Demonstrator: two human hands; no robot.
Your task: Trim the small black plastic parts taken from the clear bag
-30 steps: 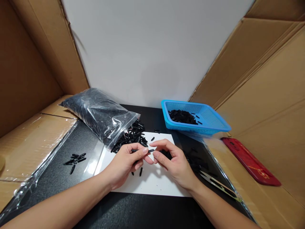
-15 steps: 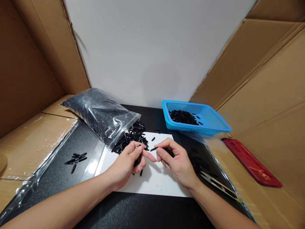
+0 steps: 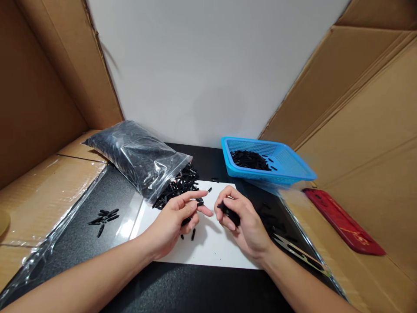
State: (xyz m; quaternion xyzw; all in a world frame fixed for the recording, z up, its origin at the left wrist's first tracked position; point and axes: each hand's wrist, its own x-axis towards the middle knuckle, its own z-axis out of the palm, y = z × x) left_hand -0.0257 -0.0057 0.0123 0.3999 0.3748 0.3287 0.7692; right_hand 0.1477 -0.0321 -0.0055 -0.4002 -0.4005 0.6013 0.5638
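My left hand [image 3: 176, 217] is over the white sheet, its index finger stretched out. A small slender black piece [image 3: 199, 204] sits between its thumb and fingers, and another dark piece [image 3: 186, 221] shows under the curled fingers. To the right, my right hand [image 3: 247, 221] is curled round a bunch of the same black pieces [image 3: 230, 214], thumb pressed over them. The hands are a little apart. Behind my left hand, a heap of black pieces [image 3: 176, 191] spills from the mouth of a clear plastic bag [image 3: 133, 152].
A blue basket [image 3: 283, 177] at the back right holds many black pieces. Several more lie in a small cluster [image 3: 104, 216] on the left. A white sheet [image 3: 211, 252] covers the middle. Metal scissors or snips [image 3: 299, 252] and a red case [image 3: 345, 221] lie at right. Cardboard walls flank the table.
My right hand has drawn its fingertip-held black piece back into the bunch and curled its fingers. My left index finger has straightened out, and its held piece shows more.
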